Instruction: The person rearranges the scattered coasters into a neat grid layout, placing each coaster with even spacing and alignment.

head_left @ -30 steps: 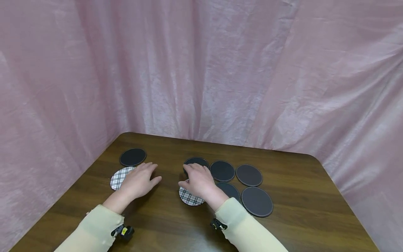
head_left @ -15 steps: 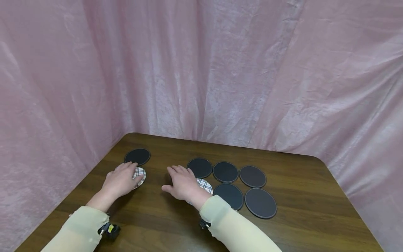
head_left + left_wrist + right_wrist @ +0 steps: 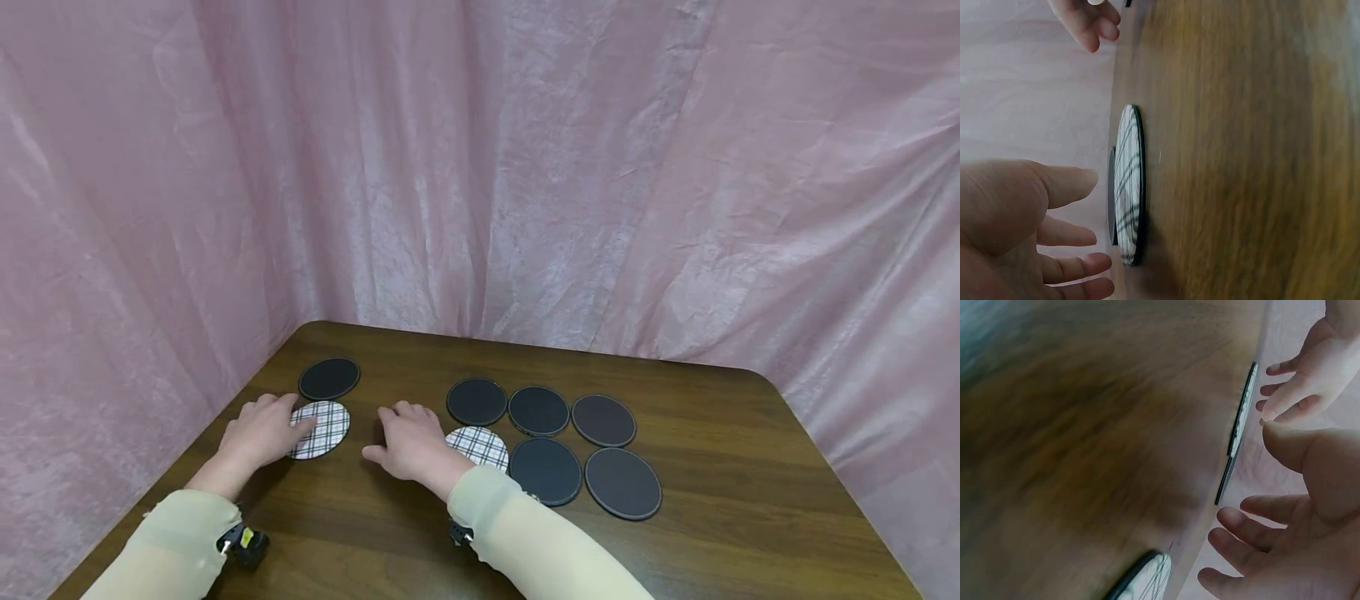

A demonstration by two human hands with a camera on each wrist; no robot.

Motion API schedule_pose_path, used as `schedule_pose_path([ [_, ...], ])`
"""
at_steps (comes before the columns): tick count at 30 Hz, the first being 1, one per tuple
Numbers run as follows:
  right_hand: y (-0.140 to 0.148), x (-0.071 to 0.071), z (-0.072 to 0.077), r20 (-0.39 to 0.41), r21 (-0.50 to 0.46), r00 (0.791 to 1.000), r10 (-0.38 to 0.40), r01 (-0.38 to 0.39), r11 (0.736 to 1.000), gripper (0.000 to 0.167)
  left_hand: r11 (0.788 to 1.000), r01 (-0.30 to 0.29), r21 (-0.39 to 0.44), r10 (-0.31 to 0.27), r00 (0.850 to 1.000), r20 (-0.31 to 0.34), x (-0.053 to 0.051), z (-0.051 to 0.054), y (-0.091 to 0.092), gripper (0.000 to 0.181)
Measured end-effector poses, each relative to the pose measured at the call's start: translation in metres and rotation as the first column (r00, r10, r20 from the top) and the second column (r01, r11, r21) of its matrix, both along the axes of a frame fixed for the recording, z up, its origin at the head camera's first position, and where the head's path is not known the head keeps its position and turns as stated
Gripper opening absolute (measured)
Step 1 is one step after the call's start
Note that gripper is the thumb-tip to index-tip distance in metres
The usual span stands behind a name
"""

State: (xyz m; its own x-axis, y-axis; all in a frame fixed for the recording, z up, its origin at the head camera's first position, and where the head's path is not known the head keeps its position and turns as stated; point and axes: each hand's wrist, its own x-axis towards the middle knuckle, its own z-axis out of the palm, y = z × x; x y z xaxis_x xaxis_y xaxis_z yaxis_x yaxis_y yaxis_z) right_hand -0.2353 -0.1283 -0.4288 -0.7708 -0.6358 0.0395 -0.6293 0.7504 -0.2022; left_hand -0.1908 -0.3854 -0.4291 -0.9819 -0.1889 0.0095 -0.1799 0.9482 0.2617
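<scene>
Two round coasters lie at the table's left: a plaid one [image 3: 327, 432] and, behind it, a black one [image 3: 328, 379]. My left hand [image 3: 258, 431] is at the plaid coaster's left edge, thumb toward it; in the left wrist view the fingers [image 3: 1066, 234] hold nothing. Above the wood, left of a second plaid coaster [image 3: 478, 447], is my right hand [image 3: 412, 442], its wrist partly in front of that coaster. Nothing is in its loosely spread fingers [image 3: 1254, 531] in the right wrist view.
More dark coasters lie at the right: one [image 3: 477, 402] behind the second plaid coaster, then others [image 3: 538, 410], [image 3: 603, 420], [image 3: 545, 472] and a front one [image 3: 623, 483]. A pink curtain [image 3: 480, 167] hangs behind the wooden table [image 3: 735, 500].
Both hands have moved left across the table, uncovering more of each plaid coaster. The coasters keep their layout; the head view has shifted slightly.
</scene>
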Motion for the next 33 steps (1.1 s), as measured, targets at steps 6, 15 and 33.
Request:
schedule_pose_path([
  [6, -0.008, 0.002, -0.002, 0.005, -0.013, 1.000, -0.030, 0.030, 0.999, 0.063, 0.999, 0.049, 0.006, -0.049, 0.998, 0.024, -0.002, -0.001, -0.008, 0.076],
  [15, -0.015, 0.003, -0.003, 0.043, -0.027, 0.998, -0.055, 0.056, 0.998, 0.058, 0.997, 0.073, 0.016, -0.074, 0.994, 0.074, -0.002, 0.002, -0.013, 0.077],
  [33, -0.024, -0.003, -0.006, 0.141, -0.127, 0.990, -0.032, 0.050, 0.991, 0.053, 0.990, 0.062, 0.124, -0.070, 0.996, 0.056, -0.007, 0.004, -0.002, 0.061],
])
